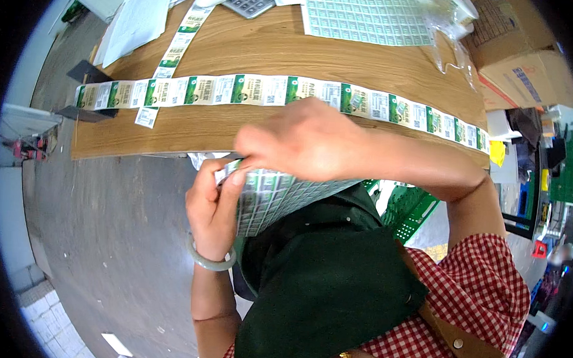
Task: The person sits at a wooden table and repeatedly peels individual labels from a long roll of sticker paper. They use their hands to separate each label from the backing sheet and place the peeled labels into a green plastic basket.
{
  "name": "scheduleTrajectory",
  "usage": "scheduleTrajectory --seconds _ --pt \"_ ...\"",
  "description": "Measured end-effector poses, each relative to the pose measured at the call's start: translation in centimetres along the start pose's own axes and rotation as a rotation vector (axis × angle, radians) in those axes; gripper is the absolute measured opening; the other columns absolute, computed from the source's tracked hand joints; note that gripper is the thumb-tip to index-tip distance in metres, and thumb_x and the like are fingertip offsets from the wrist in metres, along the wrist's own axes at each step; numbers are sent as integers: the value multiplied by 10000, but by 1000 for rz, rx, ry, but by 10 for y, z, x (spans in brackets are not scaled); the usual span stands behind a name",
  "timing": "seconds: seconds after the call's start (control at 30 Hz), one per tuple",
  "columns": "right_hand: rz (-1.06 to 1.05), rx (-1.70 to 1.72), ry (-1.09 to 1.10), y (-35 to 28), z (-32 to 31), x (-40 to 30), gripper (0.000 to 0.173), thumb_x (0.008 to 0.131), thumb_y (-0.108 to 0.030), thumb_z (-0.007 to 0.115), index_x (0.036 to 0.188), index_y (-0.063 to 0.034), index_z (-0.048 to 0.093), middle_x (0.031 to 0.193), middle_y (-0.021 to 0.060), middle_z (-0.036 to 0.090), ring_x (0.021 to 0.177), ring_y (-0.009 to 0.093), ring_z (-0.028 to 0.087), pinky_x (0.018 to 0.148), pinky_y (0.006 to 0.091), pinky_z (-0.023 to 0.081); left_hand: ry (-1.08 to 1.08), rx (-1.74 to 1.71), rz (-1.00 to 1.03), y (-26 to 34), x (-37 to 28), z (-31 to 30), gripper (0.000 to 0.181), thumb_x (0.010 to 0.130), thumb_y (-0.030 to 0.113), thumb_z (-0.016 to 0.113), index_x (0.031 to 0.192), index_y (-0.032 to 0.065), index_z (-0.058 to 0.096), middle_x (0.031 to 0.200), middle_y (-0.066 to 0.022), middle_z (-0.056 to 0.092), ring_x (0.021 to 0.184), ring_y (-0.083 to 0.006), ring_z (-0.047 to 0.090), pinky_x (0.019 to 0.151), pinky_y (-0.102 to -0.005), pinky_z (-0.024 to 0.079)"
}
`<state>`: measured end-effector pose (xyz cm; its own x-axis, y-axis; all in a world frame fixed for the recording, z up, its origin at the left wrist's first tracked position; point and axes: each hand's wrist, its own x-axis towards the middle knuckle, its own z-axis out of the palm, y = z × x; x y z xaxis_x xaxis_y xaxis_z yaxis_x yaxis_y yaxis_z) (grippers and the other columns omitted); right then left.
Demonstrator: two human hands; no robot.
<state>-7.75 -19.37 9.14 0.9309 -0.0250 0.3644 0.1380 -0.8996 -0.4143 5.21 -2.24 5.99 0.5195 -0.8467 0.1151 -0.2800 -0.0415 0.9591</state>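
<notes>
My left hand (211, 195), wearing a pale bangle, grips the upper left edge of a sheet of small green stickers (271, 197). The sheet bends across my lap against the dark green apron. Reaching over it, my right hand (312, 141) is blurred, with its fingers bent down at the sheet's edge close to the left fingertips. Whether anything is pinched there is hidden. Just beyond the hands, a long strip of printed labels (204, 90) crosses the wooden table (254, 43). Several labels toward its right end carry a small greenish sticker.
A second label strip (182, 40) passes under the first, near a calculator (250, 2) and white papers (137, 23). Another sticker sheet (365, 14) lies at the back, beside clear plastic wrap (453, 47). Cardboard boxes (526, 74) stand right; a green crate (412, 211) sits below the table.
</notes>
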Motion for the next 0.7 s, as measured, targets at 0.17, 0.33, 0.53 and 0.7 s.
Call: scheduleTrajectory --seconds 0.17,0.33,0.53,0.7 --pt "-398 -397 184 -11 17 -11 154 846 -213 608 846 -93 511 606 24 506 531 180 555 483 318 446 10 -139 -123 -12 -16 -5 197 1017 160 507 1012 -11 605 818 6 562 768 -67 451 691 -227 393" --pt "238 309 227 27 -35 3 192 906 -263 649 874 -75 623 661 -3 590 581 123 557 501 256 413 96 -121 -219 -41 -26 -23 261 1056 205 435 996 6 592 839 30 519 788 -51 429 692 -221 349" --pt "789 310 -489 111 -50 13 314 819 -322 771 882 -43 641 739 49 645 627 135 577 576 289 444 80 -212 -213 -50 -26 -37 243 1044 206 468 984 7 595 832 37 517 768 -44 418 676 -209 335" --pt "576 -172 -640 138 -23 18 363 764 -361 797 828 -63 599 687 62 611 645 219 600 577 402 454 58 -247 -224 -59 -31 -41 234 1040 205 483 1004 4 596 849 35 528 782 -47 430 696 -202 350"
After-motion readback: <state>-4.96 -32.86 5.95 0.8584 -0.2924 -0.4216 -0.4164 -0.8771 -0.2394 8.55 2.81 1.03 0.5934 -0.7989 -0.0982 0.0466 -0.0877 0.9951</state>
